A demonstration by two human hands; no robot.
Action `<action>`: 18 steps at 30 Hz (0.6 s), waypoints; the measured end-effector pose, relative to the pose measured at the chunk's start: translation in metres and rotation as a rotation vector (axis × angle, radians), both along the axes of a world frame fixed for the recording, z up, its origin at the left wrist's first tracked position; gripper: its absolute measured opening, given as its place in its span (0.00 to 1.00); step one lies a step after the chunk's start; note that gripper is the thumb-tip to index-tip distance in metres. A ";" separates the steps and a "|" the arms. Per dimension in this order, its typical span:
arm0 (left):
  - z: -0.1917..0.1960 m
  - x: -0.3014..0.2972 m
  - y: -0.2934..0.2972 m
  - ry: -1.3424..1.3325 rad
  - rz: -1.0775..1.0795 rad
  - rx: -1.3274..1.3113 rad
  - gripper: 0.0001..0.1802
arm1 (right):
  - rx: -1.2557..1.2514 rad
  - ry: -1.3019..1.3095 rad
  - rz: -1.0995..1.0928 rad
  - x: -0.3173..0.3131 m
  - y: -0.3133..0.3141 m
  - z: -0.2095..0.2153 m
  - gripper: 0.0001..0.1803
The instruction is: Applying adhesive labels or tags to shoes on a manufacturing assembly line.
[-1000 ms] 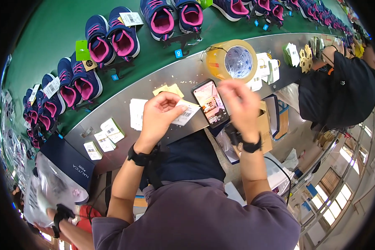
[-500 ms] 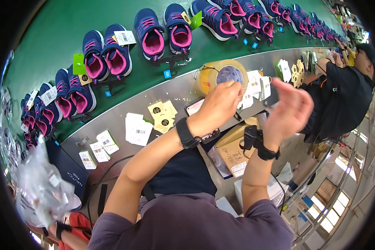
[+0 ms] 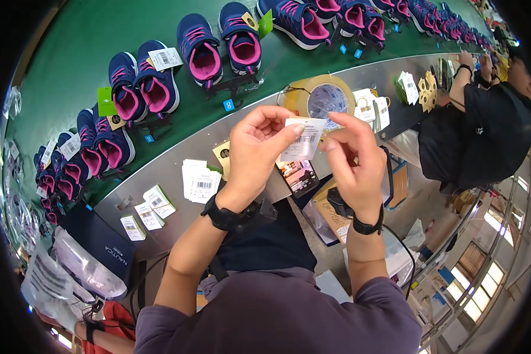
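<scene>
My left hand pinches a white barcode hang tag between thumb and fingers, tilted above the metal ledge. Close to the tag's right edge is my right hand, its thumb and index finger curved and apart; no object shows clearly between them. Behind both hands stands a large roll of yellowish clear tape. A stack of white tags lies left of my left hand, and a round-printed tan tag shows partly behind that hand. Below the held tag is a phone with its screen lit.
Navy-and-pink shoes line the green table along the metal ledge. More tags lie right of the tape. An open cardboard box sits below. A co-worker in black is at right; another person's gloved hand is lower left.
My left hand has drawn back left from the tape roll and now holds a white tag. My right hand has moved left and lower, beside the tag. The person at lower left has lowered a plastic bag.
</scene>
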State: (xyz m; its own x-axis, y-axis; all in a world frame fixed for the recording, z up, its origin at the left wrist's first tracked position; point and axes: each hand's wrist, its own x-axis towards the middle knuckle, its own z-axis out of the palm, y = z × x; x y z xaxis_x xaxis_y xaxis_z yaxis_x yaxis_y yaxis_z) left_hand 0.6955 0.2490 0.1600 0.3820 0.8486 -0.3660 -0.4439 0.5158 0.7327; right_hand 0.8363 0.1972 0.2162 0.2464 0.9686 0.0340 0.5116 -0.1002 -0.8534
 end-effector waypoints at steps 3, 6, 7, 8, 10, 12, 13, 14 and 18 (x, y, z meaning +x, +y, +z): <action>0.002 0.000 -0.001 -0.005 0.007 0.004 0.09 | 0.087 -0.126 -0.010 -0.005 0.009 -0.006 0.18; 0.006 0.002 -0.003 -0.005 0.027 0.029 0.10 | 0.099 -0.150 0.014 -0.004 0.014 -0.006 0.18; 0.007 0.002 -0.002 -0.013 0.021 0.025 0.10 | 0.099 -0.150 0.016 -0.004 0.014 -0.005 0.18; 0.007 0.002 -0.002 -0.021 0.014 0.021 0.10 | 0.091 -0.174 0.025 -0.003 0.014 -0.004 0.18; 0.007 0.003 -0.002 -0.002 0.002 0.026 0.10 | 0.082 -0.197 0.036 -0.002 0.013 -0.003 0.17; 0.007 0.002 -0.002 0.017 -0.010 0.030 0.10 | 0.047 -0.216 0.048 -0.002 0.012 -0.004 0.17; 0.006 0.002 -0.001 0.063 -0.020 0.072 0.09 | 0.046 -0.217 0.048 -0.001 0.013 -0.003 0.17; 0.007 0.003 0.000 0.110 -0.029 0.114 0.09 | 0.048 -0.225 0.041 0.000 0.013 -0.003 0.17; 0.010 0.006 -0.001 0.187 -0.047 0.202 0.07 | 0.047 -0.246 0.034 0.002 0.014 -0.003 0.16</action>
State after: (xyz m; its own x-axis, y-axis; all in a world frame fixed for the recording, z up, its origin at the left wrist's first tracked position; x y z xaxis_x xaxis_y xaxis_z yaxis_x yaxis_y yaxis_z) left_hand 0.7011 0.2480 0.1701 0.3642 0.8946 -0.2590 -0.2709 0.3679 0.8895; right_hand 0.8379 0.2110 0.2136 0.1925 0.9722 0.1337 0.7067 -0.0428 -0.7062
